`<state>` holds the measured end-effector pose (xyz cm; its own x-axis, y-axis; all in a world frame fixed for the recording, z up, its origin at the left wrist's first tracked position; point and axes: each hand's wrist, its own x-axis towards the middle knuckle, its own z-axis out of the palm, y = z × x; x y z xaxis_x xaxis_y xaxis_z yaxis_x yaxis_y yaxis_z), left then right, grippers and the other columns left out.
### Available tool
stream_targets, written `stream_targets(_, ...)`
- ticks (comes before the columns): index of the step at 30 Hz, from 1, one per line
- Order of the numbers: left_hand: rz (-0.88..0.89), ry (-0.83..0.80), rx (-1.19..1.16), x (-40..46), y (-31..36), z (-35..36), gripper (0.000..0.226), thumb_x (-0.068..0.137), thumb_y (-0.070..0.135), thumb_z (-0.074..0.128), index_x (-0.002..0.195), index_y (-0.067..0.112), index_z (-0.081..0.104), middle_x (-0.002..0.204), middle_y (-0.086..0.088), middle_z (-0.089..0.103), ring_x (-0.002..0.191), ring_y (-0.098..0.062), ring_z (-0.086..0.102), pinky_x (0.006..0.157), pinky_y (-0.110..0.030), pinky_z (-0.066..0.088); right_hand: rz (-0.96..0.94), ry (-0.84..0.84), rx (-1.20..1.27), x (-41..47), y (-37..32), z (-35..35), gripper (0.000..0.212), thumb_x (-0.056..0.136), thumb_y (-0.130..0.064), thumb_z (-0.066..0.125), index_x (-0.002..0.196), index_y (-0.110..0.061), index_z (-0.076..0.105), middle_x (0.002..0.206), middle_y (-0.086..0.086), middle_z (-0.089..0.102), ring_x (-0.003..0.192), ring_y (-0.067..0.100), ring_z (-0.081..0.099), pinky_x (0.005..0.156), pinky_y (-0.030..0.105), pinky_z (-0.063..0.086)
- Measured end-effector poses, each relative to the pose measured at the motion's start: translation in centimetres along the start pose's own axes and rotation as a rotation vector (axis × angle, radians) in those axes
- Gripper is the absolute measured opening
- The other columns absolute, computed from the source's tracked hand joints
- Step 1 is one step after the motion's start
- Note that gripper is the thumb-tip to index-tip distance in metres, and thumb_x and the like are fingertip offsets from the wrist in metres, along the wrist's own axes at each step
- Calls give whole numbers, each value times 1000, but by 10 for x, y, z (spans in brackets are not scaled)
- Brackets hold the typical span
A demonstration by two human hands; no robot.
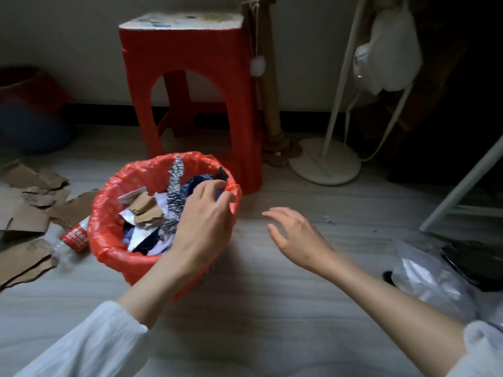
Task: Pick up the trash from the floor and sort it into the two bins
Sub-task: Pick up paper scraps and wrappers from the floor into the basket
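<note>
A bin lined with a red plastic bag (109,227) stands on the floor at centre left, filled with cloth scraps, paper and torn cardboard. My left hand (204,216) hovers over its right side, fingers loosely curled above a blue scrap; whether it holds anything is hidden. My right hand (294,232) floats open over bare floor to the right of the bin, holding nothing. Left of the bin lie torn cardboard pieces (24,210) and a clear plastic bottle (72,238) with a red label. A second bin with a black liner (468,262) shows at the right edge.
A red plastic stool (190,85) stands behind the bin against the wall. A white fan stand (326,161) and a cardboard post (272,110) are to its right. A white rack leg (462,186) slants at far right. A crumpled clear plastic bag (427,278) lies at right.
</note>
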<state>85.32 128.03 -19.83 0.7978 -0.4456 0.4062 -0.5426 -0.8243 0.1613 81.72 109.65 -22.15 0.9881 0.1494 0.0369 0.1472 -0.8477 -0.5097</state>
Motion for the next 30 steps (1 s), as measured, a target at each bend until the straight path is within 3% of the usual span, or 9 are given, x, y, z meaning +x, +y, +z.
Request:
stream_targets(2,175,-80,-39,5,29,26,29,78,15,39,93,7,62,103,-15,59,93,-35,56,77,-43,47,146,-65,-34,-22,45,2,40,97,-25,42,136,-17,44,142,1,42,132,17,37,108,24,25)
stream_targets(4,258,-271,-99,4,53,57,29,82,13,43,105,12,60,106,-10,57,94,-31,56,75,-42,50,305,-122,-63,-44,92,11,46,96,-27,43,141,-17,37,147,2,38,135,19,33,110,26,25)
stream_targets(8,273,-715,-55,-1,90,133,44,95,22,40,139,22,36,144,-7,34,129,-26,36,100,-39,40,512,-305,-154,-88,174,36,61,96,-34,43,148,-15,18,156,11,17,144,23,13,117,29,9)
stream_targets(11,252,-878,-11,1,102,174,52,97,24,38,146,23,23,155,-8,13,140,-27,19,109,-43,31,538,-390,-185,-105,206,52,75,93,-45,47,150,-19,5,158,10,-1,145,27,-4,119,33,3)
stream_targets(15,237,-886,-27,23,117,235,58,94,19,42,147,21,18,156,-10,5,142,-27,11,110,-42,29,532,-471,-232,-99,239,63,100,79,-59,58,148,-28,-8,156,7,-20,144,29,-14,118,41,3)
stream_targets(24,165,-791,-18,98,148,324,77,86,5,42,149,18,-2,156,-9,-12,144,-28,-8,115,-45,7,500,-436,-209,-93,253,76,104,73,-50,71,148,-32,2,157,5,-16,144,32,-11,115,46,8)
stream_targets(27,189,-767,-61,113,155,335,64,87,1,41,146,10,18,155,-14,9,142,-30,12,113,-45,18,525,-438,-175,-94,255,75,104,73,-47,72,148,-33,3,156,3,-18,144,30,-13,116,48,8)
stream_targets(29,187,-659,-97,107,156,338,39,86,0,44,125,4,46,134,-18,40,122,-36,43,91,-42,41,534,-443,-160,-94,255,75,104,72,-46,73,148,-34,3,156,3,-18,144,30,-14,116,48,7)
stream_targets(30,173,-607,-97,101,155,337,28,86,1,45,113,3,53,120,-17,49,110,-35,50,75,-39,43,538,-442,-155,-95,256,75,103,72,-46,73,148,-34,4,156,2,-18,144,29,-14,116,48,7)
